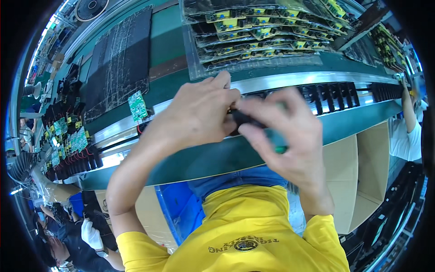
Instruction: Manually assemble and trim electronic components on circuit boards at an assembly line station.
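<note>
Two hands meet over the near edge of the bench (344,122), and between them you hold a small black part (242,119). Your left hand (197,113) closes over its left end, fingers curled and pressed together on top. Your right hand (285,136) pinches the part's right end between thumb and fingers; a green object (277,146) shows under that palm, too blurred to tell what it is or whether you grip it.

Just beyond your hands, a row of black parts (333,96) stands along a metal rail (290,81) running left to right. Far of the rail, clear trays (267,34) of yellow-and-black components lie stacked on the green belt. To the far left lies a dark mat (120,63), with a green board (137,105) at its near corner. Further left, more green boards and black parts (68,140) crowd the bench.

Near and right, under the bench, sits an open cardboard box (358,181). At the right edge stands another person's arm (409,111); at lower left, a person's gloved hand (90,233).
</note>
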The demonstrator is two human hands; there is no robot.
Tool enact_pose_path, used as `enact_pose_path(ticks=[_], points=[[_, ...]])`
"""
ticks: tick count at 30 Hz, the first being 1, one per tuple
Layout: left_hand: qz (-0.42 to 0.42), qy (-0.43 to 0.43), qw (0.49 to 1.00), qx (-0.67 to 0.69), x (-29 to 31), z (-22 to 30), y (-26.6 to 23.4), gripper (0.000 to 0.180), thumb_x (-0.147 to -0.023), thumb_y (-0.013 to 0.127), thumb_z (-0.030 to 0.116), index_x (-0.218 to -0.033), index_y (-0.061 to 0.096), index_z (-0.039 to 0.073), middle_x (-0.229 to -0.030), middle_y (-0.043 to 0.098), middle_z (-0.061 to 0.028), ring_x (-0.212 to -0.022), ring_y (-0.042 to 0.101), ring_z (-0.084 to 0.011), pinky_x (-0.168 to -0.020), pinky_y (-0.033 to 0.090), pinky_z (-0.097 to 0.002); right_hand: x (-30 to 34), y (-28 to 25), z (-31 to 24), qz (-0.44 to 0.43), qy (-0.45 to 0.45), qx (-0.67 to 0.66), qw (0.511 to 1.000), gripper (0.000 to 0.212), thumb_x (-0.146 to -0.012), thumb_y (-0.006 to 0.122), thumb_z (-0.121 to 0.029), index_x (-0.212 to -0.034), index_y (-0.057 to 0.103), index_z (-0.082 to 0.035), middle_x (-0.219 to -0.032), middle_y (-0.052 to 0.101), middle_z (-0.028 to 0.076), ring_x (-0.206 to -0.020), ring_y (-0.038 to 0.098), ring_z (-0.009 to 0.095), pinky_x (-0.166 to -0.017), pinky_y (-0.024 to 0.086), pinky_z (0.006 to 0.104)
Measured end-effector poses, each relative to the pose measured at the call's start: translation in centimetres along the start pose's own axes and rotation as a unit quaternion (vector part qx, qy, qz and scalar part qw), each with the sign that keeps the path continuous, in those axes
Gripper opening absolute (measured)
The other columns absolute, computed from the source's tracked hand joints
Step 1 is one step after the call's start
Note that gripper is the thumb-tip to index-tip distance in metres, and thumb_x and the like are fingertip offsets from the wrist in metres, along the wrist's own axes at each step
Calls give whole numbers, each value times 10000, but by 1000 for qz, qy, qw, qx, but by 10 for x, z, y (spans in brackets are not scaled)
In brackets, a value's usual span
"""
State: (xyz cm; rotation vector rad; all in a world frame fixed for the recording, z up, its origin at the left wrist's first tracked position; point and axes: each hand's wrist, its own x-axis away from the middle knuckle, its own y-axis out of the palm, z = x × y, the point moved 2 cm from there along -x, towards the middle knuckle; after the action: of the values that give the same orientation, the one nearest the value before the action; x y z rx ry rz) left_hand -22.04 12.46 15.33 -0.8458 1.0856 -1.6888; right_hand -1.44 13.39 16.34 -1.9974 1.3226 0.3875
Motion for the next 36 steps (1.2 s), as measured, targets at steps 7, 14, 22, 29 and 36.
enact_pose_path(ticks=[7, 14, 22, 29, 36], points=[[94, 25, 992, -76, -31, 0, -13, 527, -860, 769, 7, -1378, 700, 77, -1386, 727, -78, -1181, 719, -344, -996, 587, -446, 47, 6, 33, -145, -51, 361, 920, 239, -891, 930, -224, -1118, 866, -188, -1087, 628, 27, -839, 578, 194, -741, 489, 335], [242, 47, 969, 2, 1, 2, 51, 643, -852, 684, -117, -1474, 637, 39, -1483, 704, -177, -1445, 661, -404, -1282, 481, -533, 43, -33, 30, -56, 18, 346, 936, 295, -884, 958, -303, -1152, 892, -200, -1113, 644, 39, -871, 630, 219, -769, 545, 362], [67, -36, 991, -113, 102, -50, -4, 844, -807, 526, -205, -1623, 545, 13, -1735, 569, -169, -1667, 473, -431, -1371, 389, -538, 52, -177, 115, 130, 213, 544, 801, 266, -1008, 882, -347, -1203, 905, -167, -1138, 674, 106, -918, 722, 325, -789, 597, 426], [61, -28, 993, -97, 134, -65, 6, 745, -953, 553, 1, -1696, 511, 23, -1825, 459, -208, -1733, 350, -439, -1443, 216, -598, 54, -171, 127, 107, 268, 517, 806, 326, -1044, 840, -419, -1139, 918, -117, -1079, 636, 106, -885, 704, 316, -789, 599, 413], [142, 5, 973, -183, 128, -53, 0, 701, -967, 582, 91, -1667, 579, 56, -1818, 465, -220, -1708, 395, -421, -1430, 211, -649, 54, -169, 110, 166, 175, 500, 832, 253, -967, 898, -352, -1093, 892, -133, -1083, 621, 86, -902, 681, 277, -772, 584, 410]])
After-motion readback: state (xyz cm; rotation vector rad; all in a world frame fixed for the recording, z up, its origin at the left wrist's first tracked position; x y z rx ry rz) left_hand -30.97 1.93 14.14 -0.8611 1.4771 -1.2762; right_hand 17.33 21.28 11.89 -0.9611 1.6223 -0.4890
